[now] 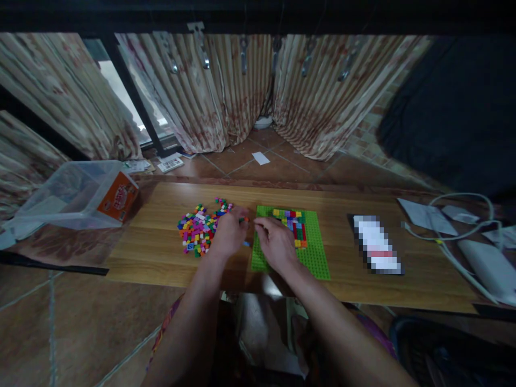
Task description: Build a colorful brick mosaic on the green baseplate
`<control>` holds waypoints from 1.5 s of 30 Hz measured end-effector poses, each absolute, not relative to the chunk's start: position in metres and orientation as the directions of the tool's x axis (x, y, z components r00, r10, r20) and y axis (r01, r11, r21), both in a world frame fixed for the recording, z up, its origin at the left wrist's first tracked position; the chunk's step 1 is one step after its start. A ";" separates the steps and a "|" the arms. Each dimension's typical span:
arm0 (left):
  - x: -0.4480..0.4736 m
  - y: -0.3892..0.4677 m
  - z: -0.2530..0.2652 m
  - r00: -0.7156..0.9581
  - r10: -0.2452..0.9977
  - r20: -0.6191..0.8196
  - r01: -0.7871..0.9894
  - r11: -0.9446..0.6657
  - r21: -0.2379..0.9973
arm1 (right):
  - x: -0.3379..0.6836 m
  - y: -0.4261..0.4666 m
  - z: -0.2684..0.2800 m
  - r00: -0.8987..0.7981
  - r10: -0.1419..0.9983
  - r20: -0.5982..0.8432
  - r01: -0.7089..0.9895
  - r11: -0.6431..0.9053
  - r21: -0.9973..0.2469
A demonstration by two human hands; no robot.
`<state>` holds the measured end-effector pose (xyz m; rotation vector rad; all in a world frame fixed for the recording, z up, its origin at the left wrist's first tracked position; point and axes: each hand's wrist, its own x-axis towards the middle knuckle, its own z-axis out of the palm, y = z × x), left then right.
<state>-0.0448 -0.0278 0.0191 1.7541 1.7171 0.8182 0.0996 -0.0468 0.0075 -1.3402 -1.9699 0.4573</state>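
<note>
On the tabletop (137,252), loose bricks (197,228) lay by the left hand (231,231), apparently for easy reach; the right hand (276,242) was above the green baseplate (317,252), which bore assembled bricks (299,231). Both hands' fingers curled inward; whether either pinched a brick could not be determined.

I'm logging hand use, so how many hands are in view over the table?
2: the left hand is at the right side of the brick pile; the right hand is over the green board. No other hands show.
</note>
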 end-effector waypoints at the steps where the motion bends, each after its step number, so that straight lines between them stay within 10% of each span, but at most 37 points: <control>1: -0.041 -0.028 0.019 0.029 0.998 0.058 0.640 -0.063 0.766 | 0.104 -0.044 0.009 -0.204 0.909 0.363 0.627 0.406 -0.665; 21: 0.004 -0.032 0.015 0.158 0.987 0.025 0.502 -0.102 0.859 | 0.151 -0.036 0.014 -0.302 0.903 0.305 0.631 0.430 -0.646; 30: 0.007 -0.030 0.016 0.107 0.994 0.001 0.532 -0.058 0.845 | 0.197 -0.018 0.006 0.100 0.924 0.369 0.601 0.240 -0.763; 45: 0.005 -0.031 0.020 0.138 0.990 -0.010 0.648 -0.083 0.757 | 0.197 -0.011 -0.016 0.166 0.932 0.322 0.612 0.159 -0.775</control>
